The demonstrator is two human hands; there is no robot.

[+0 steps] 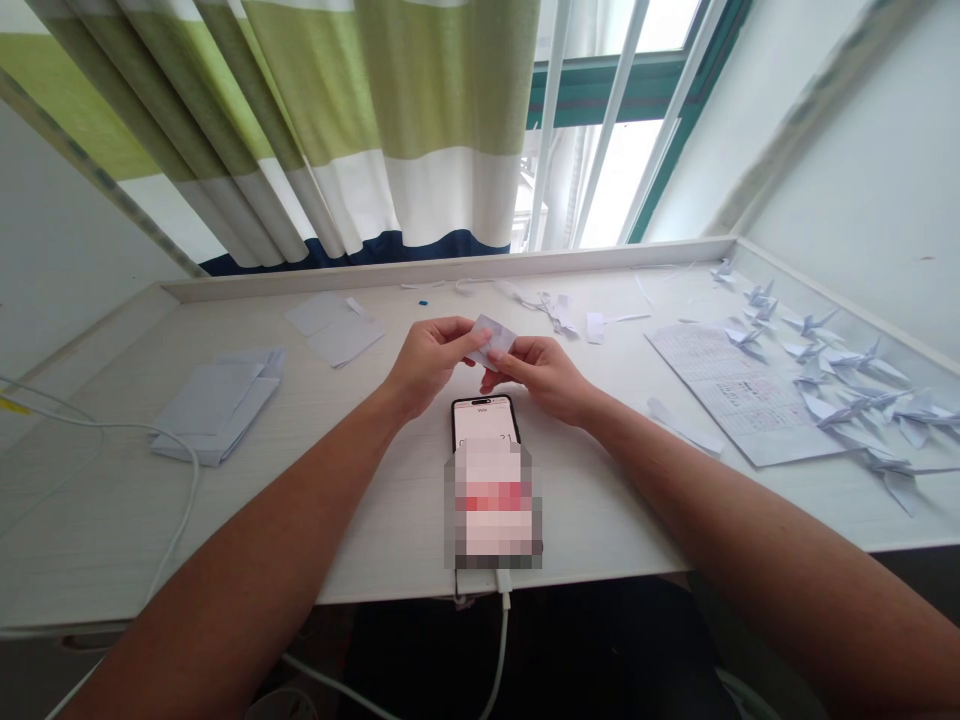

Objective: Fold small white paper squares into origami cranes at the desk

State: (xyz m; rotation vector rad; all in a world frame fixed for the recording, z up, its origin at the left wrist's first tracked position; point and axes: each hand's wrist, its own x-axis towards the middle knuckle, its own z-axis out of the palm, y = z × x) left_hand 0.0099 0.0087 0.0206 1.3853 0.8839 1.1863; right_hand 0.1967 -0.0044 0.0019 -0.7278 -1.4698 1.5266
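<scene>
While the phone (pixel 491 470) is lying at six o'clock, the left hand (pixel 431 362) and right hand (pixel 544 375) are pinching the folded paper (pixel 493 340) between them.

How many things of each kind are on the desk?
Folded white paper cranes: about 12
Stacks of white paper sheets: 2
Black smartphone: 1
Printed paper sheet: 1
Small white paper piece held by left hand and right hand: 1
Total: about 17
</scene>
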